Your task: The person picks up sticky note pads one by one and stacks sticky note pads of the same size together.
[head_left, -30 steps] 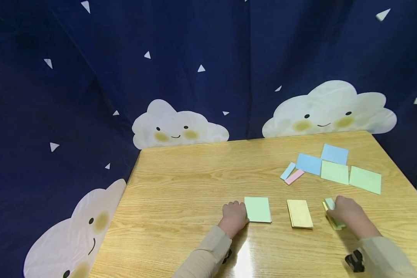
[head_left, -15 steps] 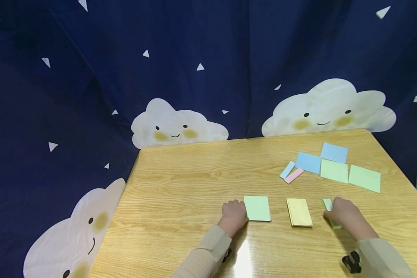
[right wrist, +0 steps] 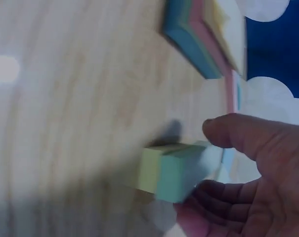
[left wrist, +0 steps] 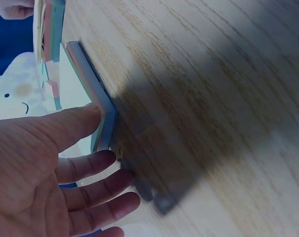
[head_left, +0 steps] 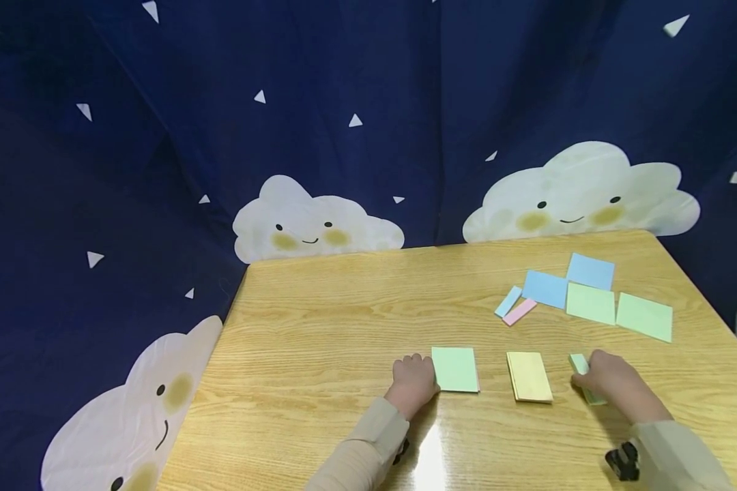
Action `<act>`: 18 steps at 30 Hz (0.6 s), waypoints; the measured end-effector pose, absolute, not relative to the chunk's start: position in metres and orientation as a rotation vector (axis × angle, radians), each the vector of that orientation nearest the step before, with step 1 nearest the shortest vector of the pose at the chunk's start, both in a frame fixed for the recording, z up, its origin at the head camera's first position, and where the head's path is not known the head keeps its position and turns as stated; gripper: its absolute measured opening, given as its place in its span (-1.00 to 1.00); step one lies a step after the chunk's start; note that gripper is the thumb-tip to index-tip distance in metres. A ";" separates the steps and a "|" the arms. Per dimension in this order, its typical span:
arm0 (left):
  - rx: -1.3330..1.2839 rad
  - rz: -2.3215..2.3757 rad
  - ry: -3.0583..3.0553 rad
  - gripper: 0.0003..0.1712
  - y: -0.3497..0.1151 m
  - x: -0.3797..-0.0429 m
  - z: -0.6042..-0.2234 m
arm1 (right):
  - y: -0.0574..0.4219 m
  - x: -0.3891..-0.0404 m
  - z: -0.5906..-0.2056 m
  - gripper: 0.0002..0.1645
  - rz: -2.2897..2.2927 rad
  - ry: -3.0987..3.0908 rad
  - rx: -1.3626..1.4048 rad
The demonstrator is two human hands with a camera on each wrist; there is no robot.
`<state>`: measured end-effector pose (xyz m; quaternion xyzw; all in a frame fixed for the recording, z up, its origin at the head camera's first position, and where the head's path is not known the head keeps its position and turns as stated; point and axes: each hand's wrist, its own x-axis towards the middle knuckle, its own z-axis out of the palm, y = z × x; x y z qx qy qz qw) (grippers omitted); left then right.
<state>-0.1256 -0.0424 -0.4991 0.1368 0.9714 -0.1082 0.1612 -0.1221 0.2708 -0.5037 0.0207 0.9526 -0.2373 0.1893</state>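
Observation:
In the head view my left hand rests at the left edge of a square sticky note stack with a green top. The left wrist view shows its thumb and index finger at one corner of this layered stack, the other fingers loosely bent. My right hand holds two small strip pads, a green one and a yellow one, pressed together between thumb and fingers. The right wrist view is blurred, and the hand covers part of the pads in the head view.
Between the hands lies a yellow-topped note stack. Farther back are a blue strip, a pink strip, two blue sheets and two green sheets. Behind the wooden table hangs a dark blue curtain.
The yellow strip pad, which stuck out past the green one, now lines up with it and is hidden in the head view. My right hand has shifted slightly left; the left hand has stayed still.

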 end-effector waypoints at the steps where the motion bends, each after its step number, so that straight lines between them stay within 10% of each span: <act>1: 0.389 -0.306 2.771 -0.56 -0.042 -0.126 -0.499 | 0.272 -0.123 -0.501 -0.64 -0.671 2.669 0.063; 18: 0.402 -0.333 2.779 -0.55 -0.042 -0.125 -0.501 | 0.270 -0.171 -0.468 -0.59 -0.527 2.920 -0.182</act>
